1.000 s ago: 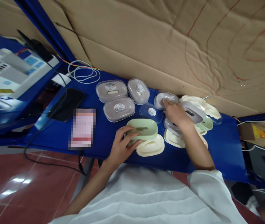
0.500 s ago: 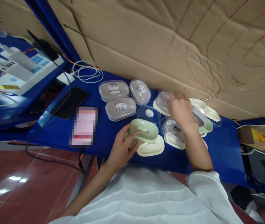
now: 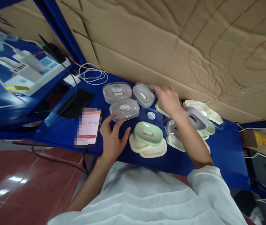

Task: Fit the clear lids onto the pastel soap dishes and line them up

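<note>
My left hand [image 3: 112, 137] is open, fingers spread, just in front of a grey soap box with a clear lid [image 3: 131, 110]. Beside it a green oval soap dish [image 3: 155, 139] rests on cream trays [image 3: 155, 152]. My right hand [image 3: 169, 99] reaches to the back, its fingers closed at a clear plastic lid [image 3: 154, 89], mostly hidden by the hand. This lid is beside another grey soap box [image 3: 142, 98]. A third grey soap box [image 3: 121, 97] sits at the left. A clear lid with a round sticker [image 3: 144, 116] lies in the middle.
On the blue table [image 3: 226, 156], more grey, green and cream parts [image 3: 197, 117] are piled at the right. A lit phone [image 3: 92, 125], a dark phone [image 3: 78, 101] and a coiled white cable [image 3: 92, 73] lie left. A cardboard panel [image 3: 147, 47] stands behind.
My left hand has let go of the green soap dish and moved left, fingers spreading. My right hand has moved left along the back, towards the grey soap box.
</note>
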`<action>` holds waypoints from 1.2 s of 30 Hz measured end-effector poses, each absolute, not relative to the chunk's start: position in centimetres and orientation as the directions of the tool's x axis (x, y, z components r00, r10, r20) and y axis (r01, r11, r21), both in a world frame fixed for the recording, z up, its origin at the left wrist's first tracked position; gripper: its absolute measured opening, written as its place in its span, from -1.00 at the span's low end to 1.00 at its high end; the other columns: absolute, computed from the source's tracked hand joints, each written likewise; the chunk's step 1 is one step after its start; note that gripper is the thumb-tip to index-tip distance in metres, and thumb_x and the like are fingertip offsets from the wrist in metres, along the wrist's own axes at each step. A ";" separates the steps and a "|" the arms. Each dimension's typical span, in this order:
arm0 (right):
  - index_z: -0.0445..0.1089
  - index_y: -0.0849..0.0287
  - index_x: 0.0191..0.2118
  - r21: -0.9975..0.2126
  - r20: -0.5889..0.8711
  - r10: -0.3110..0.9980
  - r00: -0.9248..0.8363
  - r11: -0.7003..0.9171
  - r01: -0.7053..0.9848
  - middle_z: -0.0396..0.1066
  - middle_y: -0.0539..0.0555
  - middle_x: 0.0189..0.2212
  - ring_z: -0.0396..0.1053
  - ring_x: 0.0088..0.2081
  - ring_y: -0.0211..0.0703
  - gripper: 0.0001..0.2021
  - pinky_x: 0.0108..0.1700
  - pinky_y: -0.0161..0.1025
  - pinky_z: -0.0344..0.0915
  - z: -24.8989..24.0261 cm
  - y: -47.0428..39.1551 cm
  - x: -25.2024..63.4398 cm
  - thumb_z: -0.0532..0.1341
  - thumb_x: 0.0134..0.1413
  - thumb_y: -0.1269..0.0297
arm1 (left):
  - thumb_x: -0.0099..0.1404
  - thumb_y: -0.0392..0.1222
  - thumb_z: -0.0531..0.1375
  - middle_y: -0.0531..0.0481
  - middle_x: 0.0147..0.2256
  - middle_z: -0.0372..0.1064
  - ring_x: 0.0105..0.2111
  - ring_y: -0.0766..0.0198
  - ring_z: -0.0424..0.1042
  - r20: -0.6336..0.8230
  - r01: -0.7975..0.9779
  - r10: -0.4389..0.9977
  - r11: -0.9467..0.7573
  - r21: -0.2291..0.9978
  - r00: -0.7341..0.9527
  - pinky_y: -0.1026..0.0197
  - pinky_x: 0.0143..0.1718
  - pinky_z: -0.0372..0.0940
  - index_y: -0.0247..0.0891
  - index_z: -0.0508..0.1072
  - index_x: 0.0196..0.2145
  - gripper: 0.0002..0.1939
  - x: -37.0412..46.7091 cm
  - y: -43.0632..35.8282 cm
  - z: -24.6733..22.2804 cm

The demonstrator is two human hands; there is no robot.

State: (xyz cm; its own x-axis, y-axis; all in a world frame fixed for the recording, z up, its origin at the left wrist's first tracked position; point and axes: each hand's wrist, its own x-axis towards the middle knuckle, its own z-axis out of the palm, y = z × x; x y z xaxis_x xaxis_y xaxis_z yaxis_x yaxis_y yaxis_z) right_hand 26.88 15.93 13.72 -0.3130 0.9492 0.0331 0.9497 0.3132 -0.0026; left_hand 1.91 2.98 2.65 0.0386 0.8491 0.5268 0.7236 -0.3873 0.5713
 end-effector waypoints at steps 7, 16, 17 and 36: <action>0.32 0.26 0.37 -0.007 -0.171 0.866 -0.469 0.475 0.880 0.44 0.26 0.28 0.43 0.25 0.05 -0.44 0.25 -0.08 0.32 12.2 13.4 22.8 -0.05 0.35 0.60 | 0.43 -0.14 0.29 -0.40 0.44 0.01 0.47 -0.32 0.05 0.459 0.718 0.888 -0.332 0.612 0.020 -0.38 0.39 0.13 -0.19 0.34 0.34 -0.43 2.1 4.4 1.3; 0.26 0.35 0.40 0.090 -0.177 0.905 -0.387 0.406 0.909 0.48 0.39 0.20 0.35 0.25 0.27 -0.52 0.20 0.14 0.30 9.4 16.3 24.0 0.02 0.52 0.26 | 0.45 -0.09 0.27 -0.32 0.48 -0.06 0.50 -0.21 0.04 0.389 0.629 0.921 -0.283 0.724 -0.033 -0.31 0.40 0.21 -0.17 0.40 0.23 -0.56 1.6 4.8 0.8; 0.32 0.31 0.36 0.092 -0.172 0.903 -0.394 0.413 0.906 0.54 0.36 0.11 0.38 0.21 0.26 -0.55 0.19 0.15 0.29 10.0 16.4 24.6 -0.01 0.54 0.24 | 0.47 -0.08 0.25 -0.32 0.46 -0.02 0.48 -0.18 0.08 0.388 0.619 0.921 -0.281 0.733 -0.041 -0.29 0.40 0.21 -0.17 0.41 0.20 -0.61 1.5 4.9 0.9; 0.18 0.05 0.49 -0.414 -0.016 0.700 -0.714 0.645 0.643 0.20 0.17 0.46 0.17 0.47 0.07 -0.42 0.46 0.10 0.14 12.6 12.4 25.1 0.21 0.45 0.19 | 0.44 0.02 0.33 -0.28 0.38 0.17 0.41 -0.07 0.22 0.410 0.442 0.910 -0.395 0.805 0.066 -0.10 0.32 0.35 -0.15 0.13 0.44 -0.25 1.8 6.0 1.9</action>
State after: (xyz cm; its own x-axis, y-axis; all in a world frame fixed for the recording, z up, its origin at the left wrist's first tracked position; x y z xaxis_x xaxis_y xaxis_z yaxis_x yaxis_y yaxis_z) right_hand 25.09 12.45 12.63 -0.7136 0.7004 -0.0164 0.6425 0.6449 -0.4138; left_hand 1.83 6.02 1.94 0.0659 0.9096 0.4102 0.4416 -0.3952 0.8054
